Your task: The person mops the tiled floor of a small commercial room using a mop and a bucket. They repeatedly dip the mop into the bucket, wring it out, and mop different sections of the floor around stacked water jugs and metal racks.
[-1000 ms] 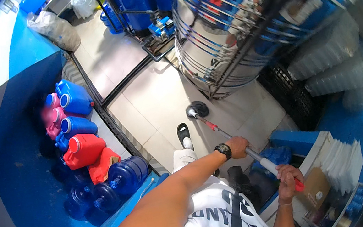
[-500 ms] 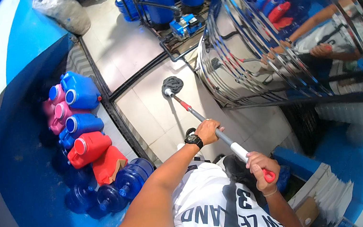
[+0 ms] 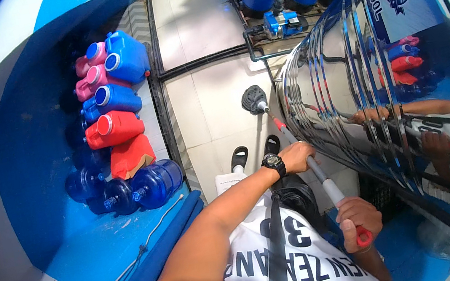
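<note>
Shifted nearer the steel tank [image 3: 339, 69], the mop head [image 3: 252, 98] could knock it if left hand [image 3: 298, 157] and right hand [image 3: 360, 218], both clamped on the handle [image 3: 331, 188], swing wide.

The left arm [image 3: 210, 242] stretches forward and rightward, the left hand [image 3: 299, 157] curled with its back uppermost; the right hand [image 3: 360, 218] (nearer, farther right) also curls closed, the right forearm [image 3: 374, 261] foreshortened.

Pale tiled floor [image 3: 198, 103], dark mop head [image 3: 254, 99] on it, black pipes [image 3: 205, 61] across it, blue ledge [image 3: 74, 257] under blue bottles [image 3: 157, 183]
</note>
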{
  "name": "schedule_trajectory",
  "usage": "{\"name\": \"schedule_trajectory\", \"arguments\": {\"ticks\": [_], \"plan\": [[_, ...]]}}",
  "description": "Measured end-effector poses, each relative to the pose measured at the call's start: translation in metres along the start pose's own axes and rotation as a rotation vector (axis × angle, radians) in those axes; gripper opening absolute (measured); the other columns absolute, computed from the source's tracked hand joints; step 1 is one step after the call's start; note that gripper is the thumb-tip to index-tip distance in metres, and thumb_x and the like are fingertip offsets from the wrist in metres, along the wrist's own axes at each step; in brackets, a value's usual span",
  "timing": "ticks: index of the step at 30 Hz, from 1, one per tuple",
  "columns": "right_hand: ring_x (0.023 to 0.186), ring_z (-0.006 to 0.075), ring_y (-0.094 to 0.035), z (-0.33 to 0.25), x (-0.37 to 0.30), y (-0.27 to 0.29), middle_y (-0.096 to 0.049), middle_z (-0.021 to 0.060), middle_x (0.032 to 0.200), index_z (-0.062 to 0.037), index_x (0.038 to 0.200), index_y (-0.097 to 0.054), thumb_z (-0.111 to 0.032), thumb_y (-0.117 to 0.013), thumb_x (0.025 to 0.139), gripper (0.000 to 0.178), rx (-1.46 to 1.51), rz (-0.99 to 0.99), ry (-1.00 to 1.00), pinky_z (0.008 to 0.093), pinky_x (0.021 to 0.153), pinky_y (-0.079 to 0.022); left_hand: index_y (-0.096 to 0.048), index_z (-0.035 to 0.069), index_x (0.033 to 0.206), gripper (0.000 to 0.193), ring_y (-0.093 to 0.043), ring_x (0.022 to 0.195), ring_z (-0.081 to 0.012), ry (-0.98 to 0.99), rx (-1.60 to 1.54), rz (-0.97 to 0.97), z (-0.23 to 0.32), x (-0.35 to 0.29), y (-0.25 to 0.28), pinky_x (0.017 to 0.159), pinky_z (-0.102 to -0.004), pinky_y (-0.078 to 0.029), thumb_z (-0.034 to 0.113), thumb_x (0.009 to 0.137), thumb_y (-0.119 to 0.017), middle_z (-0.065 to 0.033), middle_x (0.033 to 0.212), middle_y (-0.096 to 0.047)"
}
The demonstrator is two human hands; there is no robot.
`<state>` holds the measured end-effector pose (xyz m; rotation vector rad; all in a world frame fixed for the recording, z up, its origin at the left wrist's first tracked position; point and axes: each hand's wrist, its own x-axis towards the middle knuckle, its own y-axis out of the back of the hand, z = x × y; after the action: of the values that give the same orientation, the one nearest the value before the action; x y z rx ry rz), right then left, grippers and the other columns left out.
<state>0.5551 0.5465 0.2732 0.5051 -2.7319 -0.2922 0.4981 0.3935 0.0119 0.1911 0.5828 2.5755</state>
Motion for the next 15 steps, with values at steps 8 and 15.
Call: {"name": "schedule_trajectory", "arguments": {"ticks": [8, 15], "plan": [[0.054, 0.0219, -0.060, 0.008, 0.016, 0.045, -0.059, 0.0099, 0.060, -0.0033, 0.066, -0.053, -0.002, -0.057, 0.083, 0.018, -0.018, -0.032, 0.002, 0.0446, 0.065, -0.058, -0.067, 0.002, 0.076, 0.041, -0.064, 0.081, -0.0412, 0.084, -0.034, 0.068, 0.009, 0.032, -0.021, 0.076, -0.0500, -0.051, 0.040, 0.088, -0.074, -0.0183, 0.078, -0.065], [0.052, 0.0211, -0.057, -0.017, 0.008, 0.051, -0.058, 0.0092, 0.061, -0.0041, 0.065, -0.051, -0.002, -0.056, 0.084, 0.019, -0.007, -0.020, -0.033, 0.0434, 0.063, -0.057, -0.063, 0.003, 0.072, 0.046, -0.061, 0.077, -0.0416, 0.016, -0.049, 0.087, 0.024, 0.035, -0.039, 0.078, -0.0500, -0.049, 0.044, 0.089, -0.073, -0.0187, 0.077, -0.064]]}}
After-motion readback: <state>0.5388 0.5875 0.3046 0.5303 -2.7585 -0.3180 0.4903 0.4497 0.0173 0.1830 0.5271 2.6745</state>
